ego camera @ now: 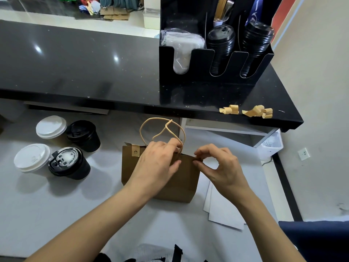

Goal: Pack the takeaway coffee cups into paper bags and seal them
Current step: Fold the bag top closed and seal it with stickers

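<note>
A brown paper bag (181, 182) with twisted paper handles (162, 129) stands upright on the white counter. A small kraft sticker (135, 150) holds its top edge closed at the left. My left hand (156, 163) grips the bag's top near the handles. My right hand (219, 165) pinches the top edge at the right corner between thumb and forefinger. Several lidded takeaway cups stand at the left: a black-lidded cup (69, 163), a white-lidded one (32, 157), another black cup (83, 135) and another white-lidded cup (51, 128).
A black raised counter (75, 63) runs across the back. On it stands a black organiser (215, 59) with stacked black lids, and curled sticker backings (245, 111) lie near its front edge. White sheets (222, 210) lie right of the bag.
</note>
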A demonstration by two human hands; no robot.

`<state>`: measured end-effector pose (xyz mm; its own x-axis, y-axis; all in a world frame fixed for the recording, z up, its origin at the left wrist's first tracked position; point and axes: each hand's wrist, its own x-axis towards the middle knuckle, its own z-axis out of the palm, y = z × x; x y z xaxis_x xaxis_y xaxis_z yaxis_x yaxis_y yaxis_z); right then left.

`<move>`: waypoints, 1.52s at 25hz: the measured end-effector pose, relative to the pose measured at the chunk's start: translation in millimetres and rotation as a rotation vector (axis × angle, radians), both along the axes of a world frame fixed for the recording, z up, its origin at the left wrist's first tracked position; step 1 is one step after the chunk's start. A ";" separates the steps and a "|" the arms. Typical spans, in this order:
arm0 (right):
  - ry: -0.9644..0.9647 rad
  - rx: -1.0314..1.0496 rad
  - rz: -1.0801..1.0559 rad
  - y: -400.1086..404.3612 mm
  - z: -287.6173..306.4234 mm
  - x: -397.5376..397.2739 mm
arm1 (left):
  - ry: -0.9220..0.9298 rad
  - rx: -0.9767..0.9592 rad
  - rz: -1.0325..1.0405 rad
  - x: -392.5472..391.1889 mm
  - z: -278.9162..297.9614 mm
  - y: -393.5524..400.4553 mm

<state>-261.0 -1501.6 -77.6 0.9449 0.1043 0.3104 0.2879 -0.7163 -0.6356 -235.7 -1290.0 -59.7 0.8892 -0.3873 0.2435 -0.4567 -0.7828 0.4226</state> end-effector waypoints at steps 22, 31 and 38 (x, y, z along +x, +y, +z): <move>0.041 -0.033 -0.519 -44.9 55.5 78.1 | -0.067 -0.045 0.046 -7.5 -14.5 -6.0; 0.009 -0.078 -0.463 -50.7 60.1 92.0 | -0.089 -0.035 0.028 -8.4 -18.1 -5.5; -0.103 -0.105 -0.446 -54.7 74.3 112.0 | -0.095 -0.028 0.019 -10.9 -17.4 -5.7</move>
<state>-149.0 -1556.3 -3.3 0.8693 -0.2689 0.4148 -0.0048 -0.8436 -0.5369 -246.6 -1295.7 -77.1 0.8689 -0.3623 0.3373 -0.4807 -0.7801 0.4004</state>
